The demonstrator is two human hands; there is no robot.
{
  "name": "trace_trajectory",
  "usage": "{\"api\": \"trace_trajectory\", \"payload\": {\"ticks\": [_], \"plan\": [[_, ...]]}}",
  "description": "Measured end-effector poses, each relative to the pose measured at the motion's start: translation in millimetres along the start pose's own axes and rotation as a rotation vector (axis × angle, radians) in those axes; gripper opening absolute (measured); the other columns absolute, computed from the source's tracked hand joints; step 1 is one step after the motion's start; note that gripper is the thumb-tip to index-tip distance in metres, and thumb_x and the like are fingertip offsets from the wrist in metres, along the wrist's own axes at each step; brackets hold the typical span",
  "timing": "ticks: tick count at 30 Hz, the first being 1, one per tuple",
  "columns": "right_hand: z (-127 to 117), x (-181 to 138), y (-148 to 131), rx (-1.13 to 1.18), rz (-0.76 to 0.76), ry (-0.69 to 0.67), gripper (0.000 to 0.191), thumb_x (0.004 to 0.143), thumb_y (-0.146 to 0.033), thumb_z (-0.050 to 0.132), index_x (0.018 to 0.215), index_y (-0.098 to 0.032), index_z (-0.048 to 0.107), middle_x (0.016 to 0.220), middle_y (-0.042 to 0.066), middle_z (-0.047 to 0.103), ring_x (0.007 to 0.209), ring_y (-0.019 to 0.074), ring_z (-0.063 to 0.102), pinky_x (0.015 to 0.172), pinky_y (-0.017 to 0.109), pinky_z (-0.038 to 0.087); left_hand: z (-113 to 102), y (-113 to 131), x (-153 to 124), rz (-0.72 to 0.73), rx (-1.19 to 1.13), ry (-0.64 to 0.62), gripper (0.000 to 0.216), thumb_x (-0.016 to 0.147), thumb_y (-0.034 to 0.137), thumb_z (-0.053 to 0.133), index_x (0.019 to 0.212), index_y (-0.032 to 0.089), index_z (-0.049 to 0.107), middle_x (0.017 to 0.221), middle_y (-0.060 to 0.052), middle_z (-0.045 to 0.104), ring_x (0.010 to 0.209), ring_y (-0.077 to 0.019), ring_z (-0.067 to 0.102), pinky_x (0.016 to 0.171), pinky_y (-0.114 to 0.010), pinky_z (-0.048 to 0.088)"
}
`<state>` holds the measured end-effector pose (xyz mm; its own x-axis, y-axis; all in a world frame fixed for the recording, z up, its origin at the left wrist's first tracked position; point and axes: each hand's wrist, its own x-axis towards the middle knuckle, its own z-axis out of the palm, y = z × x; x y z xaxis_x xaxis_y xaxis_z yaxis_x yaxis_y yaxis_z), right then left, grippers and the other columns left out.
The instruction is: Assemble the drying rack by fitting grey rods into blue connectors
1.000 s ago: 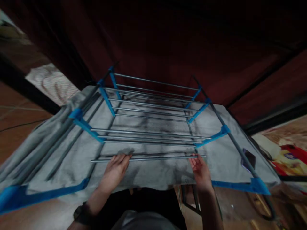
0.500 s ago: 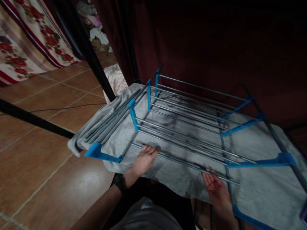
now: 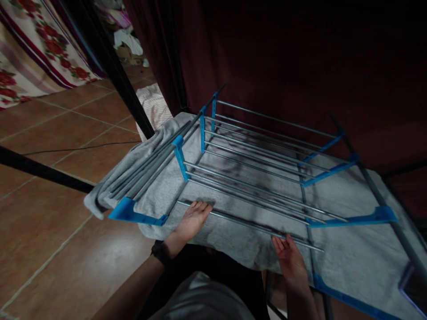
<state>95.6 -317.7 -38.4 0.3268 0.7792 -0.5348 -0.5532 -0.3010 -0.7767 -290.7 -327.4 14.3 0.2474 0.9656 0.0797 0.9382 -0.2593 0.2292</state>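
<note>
A loose metal rod (image 3: 240, 221) lies crosswise in front of me, apart from the rack's blue brackets. My left hand (image 3: 191, 221) reaches over it from above, fingers closed around its left part. Palm up, my right hand (image 3: 290, 258) has its fingertips and thumb on the rod's right part. Beyond my hands, a rack with several metal rods spans between a left blue bracket (image 3: 182, 162) and a right blue bracket (image 3: 353, 221). Two nearer brackets, the front left blue bracket (image 3: 133, 215) and the front right blue bracket (image 3: 347, 298), carry no rod between them.
Grey cloth (image 3: 230, 246) covers the surface beneath the rack. Several grey tubes (image 3: 151, 168) lie at its left. A phone-like device (image 3: 413, 284) is cut off at the right edge. Black posts (image 3: 113, 66) stand at the left; a dark red curtain (image 3: 267, 58) hangs behind.
The whole view has shifted slightly, so everything sits a little further left. Both hands remain at the rod, and the right hand's thumb has come closer to it.
</note>
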Motion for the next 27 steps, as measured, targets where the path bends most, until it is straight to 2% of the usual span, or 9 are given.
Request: {"api": "trace_trajectory", "payload": {"ticks": [8,11,14,20,24,27], "plan": [[27,-27,2,0.05,-0.041,-0.109,0.025,0.065,-0.024,0.089,0.083,-0.028,0.071,0.089,-0.003,0.078,0.09,0.0183,0.075,0.096,0.04,0.061,7,-6,5,0.093,-0.058,0.072,0.035,0.103,0.02,0.037,0.118,0.021,0.068,0.11,-0.01,0.073,0.101,-0.0237,0.066,0.097,-0.04,0.048],[40,-35,6,0.096,-0.03,-0.12,0.026,0.064,-0.024,0.089,0.083,-0.027,0.072,0.092,-0.001,0.079,0.095,0.0207,0.076,0.096,0.041,0.061,11,-10,7,0.111,-0.062,0.099,0.035,0.102,0.019,0.038,0.118,0.021,0.069,0.108,-0.009,0.074,0.102,-0.0241,0.067,0.096,-0.039,0.048],[49,-38,9,0.117,-0.017,-0.093,0.024,0.066,-0.024,0.088,0.082,-0.028,0.071,0.092,0.0,0.08,0.094,0.0192,0.076,0.094,0.037,0.061,13,-14,8,0.144,-0.054,0.096,0.038,0.101,0.019,0.037,0.122,0.021,0.069,0.109,-0.009,0.075,0.102,-0.0246,0.068,0.094,-0.039,0.049],[49,-39,8,0.131,-0.031,-0.097,0.019,0.069,-0.025,0.085,0.081,-0.027,0.071,0.095,-0.001,0.08,0.099,0.0186,0.075,0.096,0.037,0.059,25,-27,12,0.146,-0.088,0.102,0.04,0.103,0.03,0.036,0.119,0.02,0.071,0.105,-0.01,0.075,0.101,-0.0272,0.069,0.093,-0.041,0.051],[42,-41,8,0.132,-0.076,-0.042,0.021,0.068,-0.029,0.085,0.085,-0.028,0.072,0.1,-0.001,0.08,0.101,0.0185,0.074,0.096,0.037,0.058,35,-36,10,0.137,-0.108,0.112,0.041,0.102,0.035,0.037,0.117,0.022,0.072,0.109,-0.01,0.076,0.104,-0.0269,0.069,0.097,-0.043,0.052],[34,-41,11,0.094,-0.068,-0.052,0.023,0.068,-0.032,0.084,0.087,-0.028,0.073,0.101,0.0,0.08,0.101,0.0203,0.074,0.096,0.039,0.059,36,-38,7,0.131,-0.108,0.096,0.041,0.102,0.041,0.039,0.117,0.023,0.072,0.11,-0.009,0.076,0.105,-0.026,0.069,0.099,-0.042,0.052]]}}
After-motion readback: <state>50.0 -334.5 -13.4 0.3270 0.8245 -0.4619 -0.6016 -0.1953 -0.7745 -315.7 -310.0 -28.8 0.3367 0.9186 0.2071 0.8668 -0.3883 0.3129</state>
